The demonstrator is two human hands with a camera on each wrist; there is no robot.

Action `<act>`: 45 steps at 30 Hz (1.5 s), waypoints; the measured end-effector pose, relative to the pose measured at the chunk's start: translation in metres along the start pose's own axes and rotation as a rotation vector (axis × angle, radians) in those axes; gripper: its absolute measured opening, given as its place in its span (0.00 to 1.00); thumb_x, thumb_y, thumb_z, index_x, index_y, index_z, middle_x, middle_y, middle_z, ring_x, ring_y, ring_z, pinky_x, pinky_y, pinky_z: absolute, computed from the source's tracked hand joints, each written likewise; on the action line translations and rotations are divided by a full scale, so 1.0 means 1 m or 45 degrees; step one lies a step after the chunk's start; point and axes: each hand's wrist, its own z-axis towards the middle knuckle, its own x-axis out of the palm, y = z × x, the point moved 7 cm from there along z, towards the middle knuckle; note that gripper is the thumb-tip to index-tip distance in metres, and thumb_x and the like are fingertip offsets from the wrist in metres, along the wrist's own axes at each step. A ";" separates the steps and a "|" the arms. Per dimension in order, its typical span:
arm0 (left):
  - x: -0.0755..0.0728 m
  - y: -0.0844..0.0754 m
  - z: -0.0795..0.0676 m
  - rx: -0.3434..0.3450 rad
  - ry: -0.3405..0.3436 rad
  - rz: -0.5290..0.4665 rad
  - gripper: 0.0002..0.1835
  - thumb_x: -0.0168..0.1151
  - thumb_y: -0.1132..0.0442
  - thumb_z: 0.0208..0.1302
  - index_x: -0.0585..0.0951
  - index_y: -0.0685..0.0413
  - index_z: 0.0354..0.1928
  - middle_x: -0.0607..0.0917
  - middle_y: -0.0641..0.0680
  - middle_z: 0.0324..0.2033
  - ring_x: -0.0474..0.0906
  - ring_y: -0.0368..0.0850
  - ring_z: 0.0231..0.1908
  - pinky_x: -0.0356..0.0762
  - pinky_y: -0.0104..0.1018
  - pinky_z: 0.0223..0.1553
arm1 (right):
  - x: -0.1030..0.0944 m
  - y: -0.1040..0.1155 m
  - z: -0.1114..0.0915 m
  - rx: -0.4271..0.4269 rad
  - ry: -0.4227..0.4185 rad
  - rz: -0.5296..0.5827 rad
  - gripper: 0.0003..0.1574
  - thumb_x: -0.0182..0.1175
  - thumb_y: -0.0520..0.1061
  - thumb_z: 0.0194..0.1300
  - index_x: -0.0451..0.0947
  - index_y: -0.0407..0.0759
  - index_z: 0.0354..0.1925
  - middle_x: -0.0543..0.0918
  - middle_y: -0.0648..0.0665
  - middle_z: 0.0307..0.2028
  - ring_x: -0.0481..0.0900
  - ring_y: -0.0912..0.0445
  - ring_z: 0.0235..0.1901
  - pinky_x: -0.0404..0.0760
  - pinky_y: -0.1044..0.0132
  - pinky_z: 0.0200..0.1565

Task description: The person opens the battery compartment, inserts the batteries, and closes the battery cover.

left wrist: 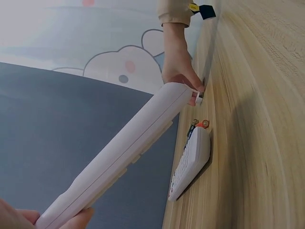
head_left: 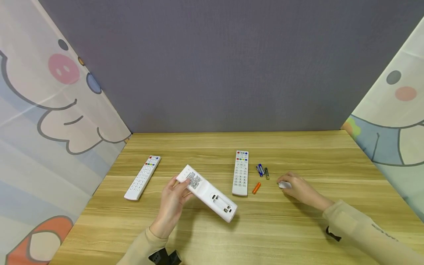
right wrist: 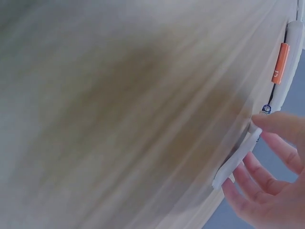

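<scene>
My left hand grips one end of a white remote control, thumb on its labelled back. The remote is tilted above the table with its back toward me, and its uncovered battery compartment shows bare metal contacts. Low over the table at the right, my right hand holds a small white battery cover between thumb and fingers. Left of that hand lie an orange battery, two blue batteries and a dark green battery.
A second white remote lies buttons up in the middle of the wooden table, beside the batteries. Another white remote lies buttons up at the left. A grey panel stands along the table's back edge, with printed cloth at the sides.
</scene>
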 end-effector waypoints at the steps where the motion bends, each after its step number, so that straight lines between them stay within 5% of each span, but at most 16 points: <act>1: 0.000 0.000 0.000 0.000 0.000 0.002 0.19 0.48 0.75 0.62 0.64 0.69 0.55 0.84 0.49 0.29 0.83 0.41 0.31 0.83 0.34 0.34 | 0.000 0.000 0.000 0.005 0.005 0.005 0.16 0.64 0.31 0.48 0.79 0.36 0.39 0.79 0.36 0.40 0.76 0.39 0.42 0.76 0.42 0.45; 11: 0.001 0.002 -0.001 -0.007 0.004 0.005 0.20 0.48 0.74 0.62 0.63 0.69 0.57 0.83 0.49 0.30 0.82 0.41 0.31 0.82 0.33 0.35 | 0.003 -0.001 0.013 0.072 0.048 0.169 0.17 0.59 0.34 0.56 0.74 0.28 0.45 0.79 0.34 0.41 0.77 0.40 0.42 0.80 0.49 0.44; 21: 0.002 0.003 -0.001 -0.009 0.015 -0.002 0.20 0.49 0.74 0.62 0.63 0.69 0.57 0.83 0.49 0.31 0.82 0.41 0.31 0.82 0.34 0.35 | 0.011 0.000 0.029 0.144 0.090 0.182 0.24 0.59 0.38 0.57 0.70 0.26 0.50 0.78 0.30 0.43 0.78 0.43 0.41 0.82 0.56 0.41; 34: 0.002 0.005 -0.001 -0.022 0.021 0.002 0.21 0.50 0.73 0.62 0.63 0.69 0.58 0.83 0.49 0.31 0.82 0.41 0.31 0.82 0.33 0.35 | 0.018 -0.004 0.044 0.312 0.101 0.292 0.27 0.56 0.36 0.58 0.65 0.25 0.55 0.76 0.38 0.32 0.69 0.60 0.14 0.70 0.73 0.12; 45: 0.003 0.007 -0.001 -0.027 0.009 0.005 0.21 0.50 0.74 0.61 0.64 0.69 0.57 0.83 0.48 0.29 0.82 0.41 0.30 0.83 0.34 0.35 | 0.019 -0.004 0.050 0.336 0.089 0.254 0.28 0.59 0.38 0.57 0.66 0.21 0.52 0.75 0.44 0.23 0.65 0.62 0.12 0.66 0.74 0.12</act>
